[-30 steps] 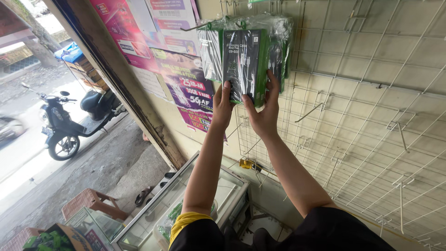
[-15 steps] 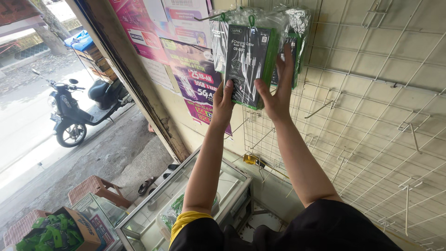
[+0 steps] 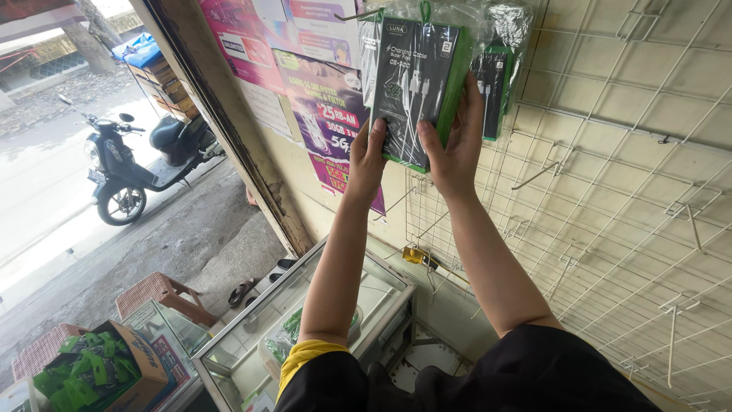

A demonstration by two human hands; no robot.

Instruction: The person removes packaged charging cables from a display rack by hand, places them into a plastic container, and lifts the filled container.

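Below the raised arms stands a glass display counter (image 3: 305,336); above, left hand (image 3: 367,156) and right hand (image 3: 455,141) grasp a green-edged black packet of charging cables (image 3: 415,84) against the white wire wall grid (image 3: 610,191).

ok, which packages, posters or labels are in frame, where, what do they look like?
Black-and-green flat package: held up at the wire grid by left hand and right hand.
Bagged packs: hanging behind it.
Pink and purple posters: wall, left of grid.
Cardboard box of green packs: bottom left.
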